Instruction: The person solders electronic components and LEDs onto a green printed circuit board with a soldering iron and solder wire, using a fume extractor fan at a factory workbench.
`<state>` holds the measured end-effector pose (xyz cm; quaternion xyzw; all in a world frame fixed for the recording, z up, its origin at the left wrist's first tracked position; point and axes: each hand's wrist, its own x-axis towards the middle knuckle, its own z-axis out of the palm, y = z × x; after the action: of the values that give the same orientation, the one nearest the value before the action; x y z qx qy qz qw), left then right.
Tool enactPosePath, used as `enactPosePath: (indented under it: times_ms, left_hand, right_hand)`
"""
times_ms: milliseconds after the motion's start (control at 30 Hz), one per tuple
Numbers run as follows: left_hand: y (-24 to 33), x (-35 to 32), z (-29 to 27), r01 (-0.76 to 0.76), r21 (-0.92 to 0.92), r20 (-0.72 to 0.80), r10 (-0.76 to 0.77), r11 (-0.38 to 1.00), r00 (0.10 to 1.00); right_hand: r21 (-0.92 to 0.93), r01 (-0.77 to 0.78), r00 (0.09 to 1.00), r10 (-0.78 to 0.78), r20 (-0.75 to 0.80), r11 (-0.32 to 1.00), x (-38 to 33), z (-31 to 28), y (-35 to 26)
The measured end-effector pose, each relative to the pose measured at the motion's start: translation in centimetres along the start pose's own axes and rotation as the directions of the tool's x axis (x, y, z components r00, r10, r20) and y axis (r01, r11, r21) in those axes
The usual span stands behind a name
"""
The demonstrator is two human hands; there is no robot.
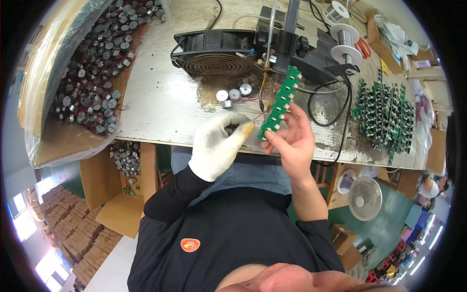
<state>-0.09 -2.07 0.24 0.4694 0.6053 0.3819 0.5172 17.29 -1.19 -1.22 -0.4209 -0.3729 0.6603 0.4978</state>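
Counting now — three loose small motors point(234, 94) sitting on the bench, one green board strip point(279, 103) in hand, two solder spools point(345, 41), one black fan point(214, 52), one white floor fan point(365, 197) — boxed motors point(95, 73) piling uncountable.

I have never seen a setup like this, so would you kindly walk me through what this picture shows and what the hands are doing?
The one picture comes from a camera on the person's head, looking down at their own hands; the fisheye lens bends the edges. The left hand wears a white glove and pinches something small that I cannot make out. The bare right hand holds up a long green circuit board strip. On the worn workbench stand a black fan, a soldering fixture with wire spools, a few small metal motors, and a pile of green boards. A lined box on the left is full of such motors.
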Motion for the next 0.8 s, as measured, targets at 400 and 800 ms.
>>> enactPosePath:
  times_ms: [400,800]
  left_hand:
    - [-0.1,1.2,0.6,0.101,-0.26,0.093,-0.079,0.96,0.993]
    - [0.2,1.6,0.8,0.062,-0.27,0.032,-0.056,0.961,0.998]
  right_hand:
    - [-0.014,0.05,0.999,-0.05,-0.004,0.999,0.3,0.3,-0.2]
    - [-0.012,0.084,0.996,-0.085,-0.027,0.996,0.5,0.7,-0.7]
